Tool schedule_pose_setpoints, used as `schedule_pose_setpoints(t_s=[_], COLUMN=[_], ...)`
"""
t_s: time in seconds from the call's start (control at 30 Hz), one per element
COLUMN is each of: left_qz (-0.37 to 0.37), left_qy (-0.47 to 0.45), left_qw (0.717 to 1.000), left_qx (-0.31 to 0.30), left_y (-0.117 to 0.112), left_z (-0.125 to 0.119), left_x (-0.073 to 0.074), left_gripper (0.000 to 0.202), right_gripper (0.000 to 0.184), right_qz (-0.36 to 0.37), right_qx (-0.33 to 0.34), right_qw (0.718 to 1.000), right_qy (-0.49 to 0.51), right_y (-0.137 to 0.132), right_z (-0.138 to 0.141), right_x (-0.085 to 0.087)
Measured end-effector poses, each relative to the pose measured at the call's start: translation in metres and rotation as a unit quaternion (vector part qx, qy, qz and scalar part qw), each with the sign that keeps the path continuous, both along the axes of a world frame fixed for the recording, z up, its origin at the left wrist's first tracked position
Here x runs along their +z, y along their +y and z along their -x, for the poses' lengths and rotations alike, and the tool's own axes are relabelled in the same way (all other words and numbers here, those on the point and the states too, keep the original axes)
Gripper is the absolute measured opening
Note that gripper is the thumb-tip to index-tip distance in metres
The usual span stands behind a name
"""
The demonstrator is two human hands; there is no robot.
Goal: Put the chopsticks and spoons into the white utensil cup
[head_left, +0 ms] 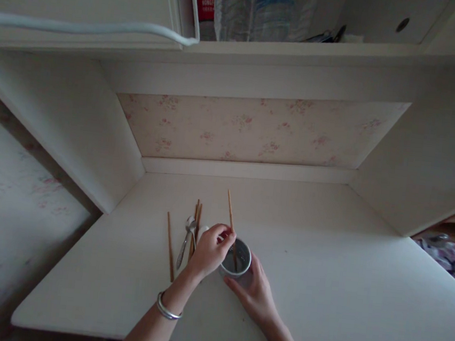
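Observation:
My left hand (212, 249) pinches a wooden chopstick (230, 207) partway along its length. The chopstick's lower end is inside a round grey cup (248, 255), and its upper part sticks up above my fingers. Around the cup's right and near side, my right hand (254, 291) is wrapped, holding it on the desk. Left of my left hand lie a single chopstick (170, 246), two metal spoons (183, 248) with their bowls together, and several more chopsticks (200, 213). A white object (203, 231) is partly hidden behind my left hand.
The white desk (320, 297) is walled in by side panels and a floral back wall (235, 131). A shelf (295, 53) overhangs it, with plastic-wrapped bottles (274, 14) on top. A white cable (88, 27) runs along the shelf's left part.

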State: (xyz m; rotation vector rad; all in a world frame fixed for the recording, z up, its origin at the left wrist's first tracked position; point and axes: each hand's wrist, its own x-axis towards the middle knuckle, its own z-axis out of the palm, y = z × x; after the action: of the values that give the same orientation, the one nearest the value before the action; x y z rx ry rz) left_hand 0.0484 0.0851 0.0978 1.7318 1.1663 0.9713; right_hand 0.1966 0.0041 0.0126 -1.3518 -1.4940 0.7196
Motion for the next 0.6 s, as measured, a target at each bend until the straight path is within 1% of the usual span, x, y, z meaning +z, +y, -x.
schedule_pose_setpoints(t_s=[0.2,0.4,0.6], left_qz=[0.001,0.015,0.039], left_qy=[0.009,-0.006,-0.018], left_qw=[1.0,1.0,0.999], left_qx=[-0.003,-0.005,-0.003], left_y=[0.0008,-0.0013,-0.0023], left_z=[-0.0018,-0.0016,-0.0021], left_x=[-0.0071,-0.006,-0.0052], left_gripper=[0.024,0.023,0.024], right_gripper=[0.068,0.07,0.07], right_qz=[0.006,0.009,0.015], right_qx=[0.006,0.012,0.014], right_qw=[1.0,1.0,1.0], right_qy=[0.003,0.004,-0.006], right_y=[0.0008,0.0003,0.0], right_z=[-0.0002,-0.0006,-0.0011], right_x=[-0.0008,-0.0019,0.0007])
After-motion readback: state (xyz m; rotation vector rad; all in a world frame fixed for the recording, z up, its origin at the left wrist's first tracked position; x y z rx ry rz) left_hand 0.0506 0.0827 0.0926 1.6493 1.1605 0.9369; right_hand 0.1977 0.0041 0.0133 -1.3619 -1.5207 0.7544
